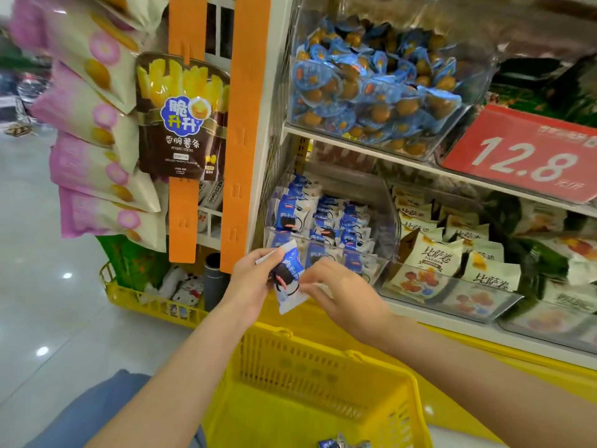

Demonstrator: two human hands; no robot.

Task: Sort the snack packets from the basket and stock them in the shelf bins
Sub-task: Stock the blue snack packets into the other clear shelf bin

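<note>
A blue-and-white snack packet point(288, 279) is held up between both hands just in front of the lower shelf. My left hand point(250, 281) grips its left side and top corner. My right hand point(339, 294) pinches its lower right edge. Right behind it stands a clear bin point(384, 202) holding several matching blue-and-white packets point(323, 218). The yellow basket point(310, 357) sits below my arms, with a couple of blue packets point(342, 443) on its floor at the bottom edge.
A clear bin of cream pizza-roll packets point(452, 263) stands to the right, and a bin of blue-wrapped round snacks point(371, 85) sits on the shelf above. A red 12.8 price sign point(529, 153) hangs at right. Orange strips point(240, 124) with hanging snack bags point(181, 114) flank the left.
</note>
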